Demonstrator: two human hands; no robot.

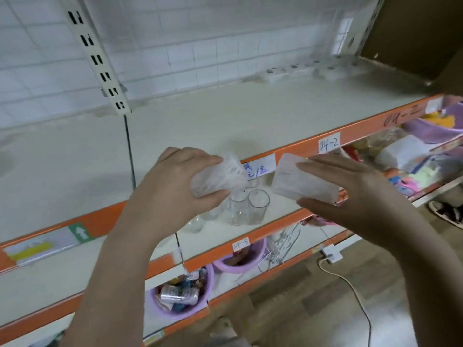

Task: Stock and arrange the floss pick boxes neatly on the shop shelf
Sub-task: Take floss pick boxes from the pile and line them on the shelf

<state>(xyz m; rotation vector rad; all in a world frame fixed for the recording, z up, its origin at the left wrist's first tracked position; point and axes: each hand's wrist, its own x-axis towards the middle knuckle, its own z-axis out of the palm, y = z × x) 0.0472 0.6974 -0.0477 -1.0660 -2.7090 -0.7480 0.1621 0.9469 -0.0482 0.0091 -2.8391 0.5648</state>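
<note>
My left hand (175, 181) grips a clear plastic floss pick box (220, 176), white picks showing through its wall. My right hand (350, 194) holds a second clear floss pick box (300, 182) between thumb and fingers, its flat side facing me. Both boxes hang in the air just in front of the orange front edge (300, 144) of the pale upper shelf (225, 116). The two boxes are apart, side by side.
A row of white items (310, 68) lies at the shelf's back right. Clear glasses (250, 206) stand on the shelf below. Lower down are purple basins (180, 296), a wire rack (283, 246), and a cable (350, 284) on the wooden floor. A slotted upright (100, 61) stands at left.
</note>
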